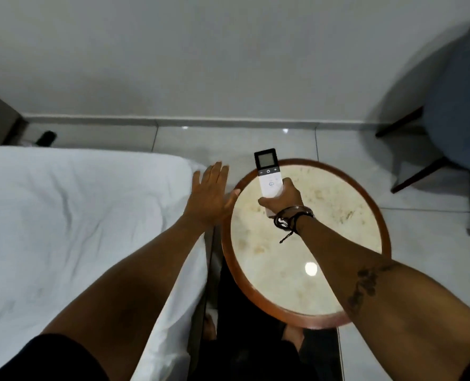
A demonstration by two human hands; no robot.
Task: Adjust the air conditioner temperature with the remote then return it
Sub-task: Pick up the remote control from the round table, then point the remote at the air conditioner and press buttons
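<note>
A white air-conditioner remote (267, 171) with a dark screen at its top points away from me, above the far left part of a round side table (366, 193). My right hand (283, 199) grips the lower half of the remote, thumb side up, with cord bracelets on the wrist. My left hand (210, 195) hovers flat with its fingers spread, just left of the table's rim and over the bed's corner. It holds nothing. The air conditioner itself is not in view.
A bed with a white sheet (77, 215) fills the left. The table has a pale marbled top and a brown wooden rim. A blue chair (448, 119) with dark legs stands at the far right. The white wall and glossy tiled floor (228, 138) lie beyond.
</note>
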